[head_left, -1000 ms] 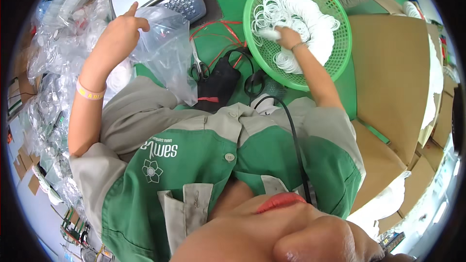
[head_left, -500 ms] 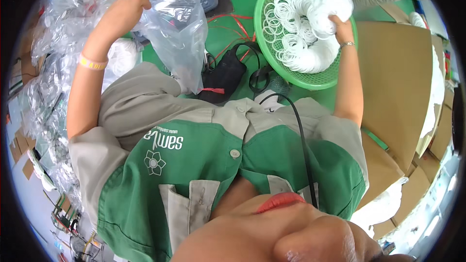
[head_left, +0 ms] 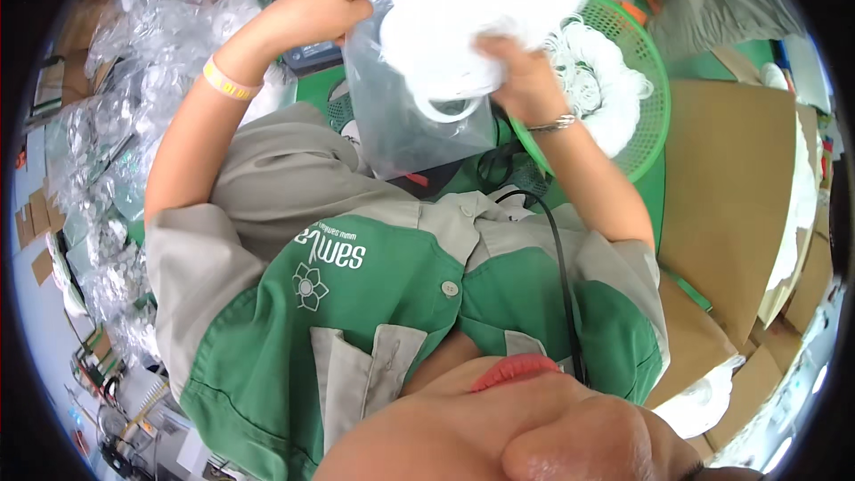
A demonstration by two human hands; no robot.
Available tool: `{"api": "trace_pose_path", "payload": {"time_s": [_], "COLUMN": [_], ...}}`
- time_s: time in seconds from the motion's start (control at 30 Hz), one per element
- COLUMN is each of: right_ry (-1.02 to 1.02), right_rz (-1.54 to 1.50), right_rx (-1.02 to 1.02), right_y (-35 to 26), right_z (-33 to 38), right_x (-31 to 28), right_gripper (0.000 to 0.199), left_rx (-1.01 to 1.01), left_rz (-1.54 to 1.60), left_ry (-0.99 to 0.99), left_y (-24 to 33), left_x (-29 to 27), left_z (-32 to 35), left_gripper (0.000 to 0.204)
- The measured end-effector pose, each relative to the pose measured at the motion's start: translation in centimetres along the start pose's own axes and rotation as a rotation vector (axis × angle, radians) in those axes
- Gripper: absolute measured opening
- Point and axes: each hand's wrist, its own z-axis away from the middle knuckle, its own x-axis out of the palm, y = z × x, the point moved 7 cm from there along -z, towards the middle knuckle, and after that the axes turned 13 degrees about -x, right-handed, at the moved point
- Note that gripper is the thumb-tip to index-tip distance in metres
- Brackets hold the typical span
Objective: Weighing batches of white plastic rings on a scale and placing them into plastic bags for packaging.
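Left hand (head_left: 328, 5) at eleven o'clock pinches clear bag (head_left: 405, 138), right hand (head_left: 527, 78) grips white rings (head_left: 485, 13) near twelve, overlapping bag; I judge step as bagging rings, next move calling for mouth held wide

Blurred white rings (head_left: 468, 13) partly hide the clear bag (head_left: 392, 129).

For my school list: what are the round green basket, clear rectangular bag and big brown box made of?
Round green basket: probably plastic, slightly glossy, with even holes. Clear rectangular bag: likely thin plastic film, shiny, partly see-through. Big brown box: seemingly cardboard, matte, with flat, stiff-looking panels.
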Motion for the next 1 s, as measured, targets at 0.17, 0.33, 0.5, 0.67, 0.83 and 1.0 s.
{"api": "trace_pose_path", "payload": {"time_s": [0.17, 0.33, 0.5, 0.67, 0.83, 1.0], "right_ry": [-0.473, -0.904, -0.949, -0.692, -0.971, -1.189], "right_rz": [0.676, 1.889, 1.469, 0.85, 1.99, 2.383], "right_rx": [0.189, 0.237, -0.166, 0.106, 0.386, 0.613], "right_y": [8.4, 8.6, 1.0, -5.5, 0.7, 5.3], "right_z": [0.9, 0.5, -0.5, -3.6, -0.7, 5.2], "right_x": [0.7, -1.3, -0.1, -3.8, -21.6, -28.1], "right_gripper": [0.039, 0.044, 0.034, 0.015, 0.088, 0.096], "left_rx": [0.105, 0.182, 0.19, 0.106, 0.26, 0.078], "left_rz": [0.287, 0.345, 0.112, -0.213, -0.203, -0.363], "left_ry": [-0.143, -0.313, -0.195, 0.0, 0.009, -0.16], "left_y": [2.0, 5.3, 5.1, 0.2, 1.7, -2.8], "left_x": [1.8, 4.0, 2.8, 1.2, 1.7, 3.2], "left_z": [1.9, 4.7, 3.8, 1.5, 0.1, -1.8], "left_gripper": [0.056, 0.054, 0.037, 0.029, 0.023, 0.019]}}
